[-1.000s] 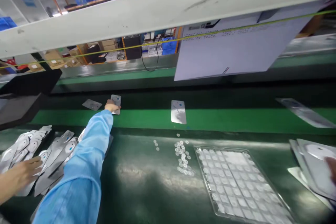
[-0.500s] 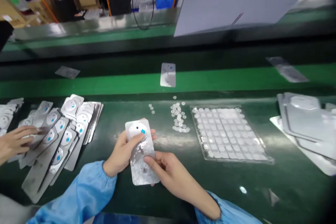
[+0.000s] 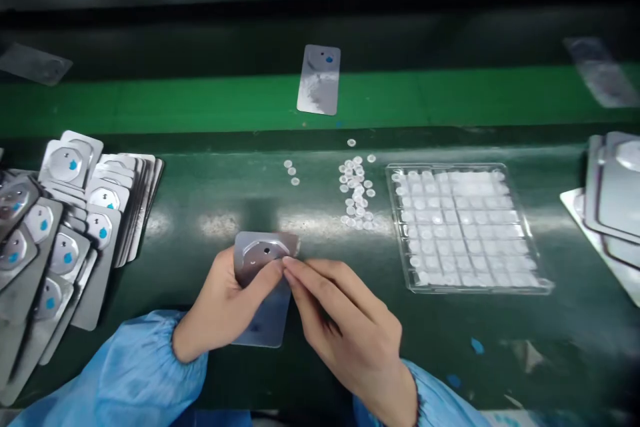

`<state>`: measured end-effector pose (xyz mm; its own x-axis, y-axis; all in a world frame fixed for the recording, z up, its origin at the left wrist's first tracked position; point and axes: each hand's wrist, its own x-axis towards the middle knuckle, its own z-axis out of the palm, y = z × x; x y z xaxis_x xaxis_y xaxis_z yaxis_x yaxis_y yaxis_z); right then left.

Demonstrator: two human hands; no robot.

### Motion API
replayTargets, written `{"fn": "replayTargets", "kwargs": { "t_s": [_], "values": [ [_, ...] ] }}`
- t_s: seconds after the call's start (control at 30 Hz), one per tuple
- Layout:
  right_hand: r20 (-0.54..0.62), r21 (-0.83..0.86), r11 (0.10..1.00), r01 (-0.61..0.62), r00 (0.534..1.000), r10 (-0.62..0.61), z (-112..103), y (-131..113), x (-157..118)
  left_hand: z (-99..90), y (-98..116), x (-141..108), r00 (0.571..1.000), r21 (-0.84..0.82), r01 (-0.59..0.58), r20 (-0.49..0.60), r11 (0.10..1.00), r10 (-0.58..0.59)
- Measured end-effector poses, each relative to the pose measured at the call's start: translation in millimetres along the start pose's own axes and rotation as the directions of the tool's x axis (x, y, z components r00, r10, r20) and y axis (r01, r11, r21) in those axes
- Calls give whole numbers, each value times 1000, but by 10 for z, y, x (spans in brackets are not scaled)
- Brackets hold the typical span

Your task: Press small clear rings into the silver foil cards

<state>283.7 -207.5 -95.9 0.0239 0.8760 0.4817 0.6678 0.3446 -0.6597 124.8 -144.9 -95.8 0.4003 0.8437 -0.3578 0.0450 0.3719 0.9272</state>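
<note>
My left hand [image 3: 227, 307] is closed around a silver metal plate [image 3: 263, 330] with rounded corners, its thumb lying across the front. Near the plate's top is a raised panel with a small dark hole. My right hand [image 3: 350, 327] has thumb and fingers pinched together at the panel's right side, touching my left thumb tip. What sits in that pinch is hidden. Beyond the plate lies a loose group of small clear round discs [image 3: 356, 190]. To the right of them stands a clear tray [image 3: 404, 260] filled with rows of white round pieces.
Similar plates with blue drop marks [image 3: 103, 233] are piled at the left. More grey plates [image 3: 617, 193] are stacked at the right edge. A single plate [image 3: 319, 80] lies on the green strip [image 3: 200, 103] behind. Blue scraps [image 3: 477, 345] lie on the dark green table at front right.
My right hand has moved up from the plate's lower right edge to a pinch beside its panel. The view has tipped down, and the other person's hand at the left is out of sight.
</note>
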Motion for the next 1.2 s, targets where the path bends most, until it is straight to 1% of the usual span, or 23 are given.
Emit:
{"fn": "replayTargets", "kwargs": {
  "t_s": [0.07, 0.13, 0.2, 0.27, 0.37, 0.47, 0.57, 0.67, 0.73, 0.87, 1.03, 1.07, 1.1, 1.2],
  "values": [
    [-8, -22, 999, -32, 999, 32, 38, 15, 3, -5, -14, -21, 1000, -41, 18, 11, 999, -17],
    [-8, -19, 998, -64, 998, 64, 43, 18, 10, 2, -13, -37, 1000, -36, 18, 2, 999, -18],
    [-12, 5, 996, -88, 996, 88, 26, 3, 12, 18, 3, -37, 1000, 8, -18, -18, 1000, 18],
    [-9, 1, 996, -86, 996, 86, -1, -17, -4, 31, 21, -26, 998, 44, -53, -28, 998, 54],
    [27, -99, 995, 5, 1000, -3, -42, -22, -72, 29, 14, -28, 998, 42, -52, -26, 998, 53],
    [126, -199, 974, 112, 988, -88, -75, 4, -129, 13, -39, -75, 998, -45, 26, -51, 999, -28],
    [235, -195, 959, 205, 959, -157, -106, 27, -105, 9, -74, -131, 988, -168, 127, -61, 978, -139],
    [313, -163, 938, 305, 918, -244, -142, 52, -30, 14, -57, -150, 981, -232, 187, -9, 954, -195],
    [347, -146, 928, 342, 896, -276, -174, 78, 15, 14, -40, -145, 984, -233, 176, 14, 956, -177],
    [405, -120, 908, 400, 855, -323, -268, 129, 104, 2, -47, -130, 991, -187, 135, 15, 973, -135],
    [532, -127, 856, 502, 762, -368, -394, 158, 265, -12, -62, -128, 993, -129, 114, 23, 985, -112],
    [527, -110, 857, 503, 761, -378, -403, 169, 282, -12, -64, -130, 994, -122, 109, 22, 987, -107],
    [501, -92, 868, 488, 776, -384, -403, 181, 287, -11, -68, -134, 994, -121, 111, 26, 986, -109],
    [374, -81, 910, 406, 859, -350, -347, 222, 233, -4, -93, -148, 992, -127, 124, 23, 984, -122]
  ]
}}
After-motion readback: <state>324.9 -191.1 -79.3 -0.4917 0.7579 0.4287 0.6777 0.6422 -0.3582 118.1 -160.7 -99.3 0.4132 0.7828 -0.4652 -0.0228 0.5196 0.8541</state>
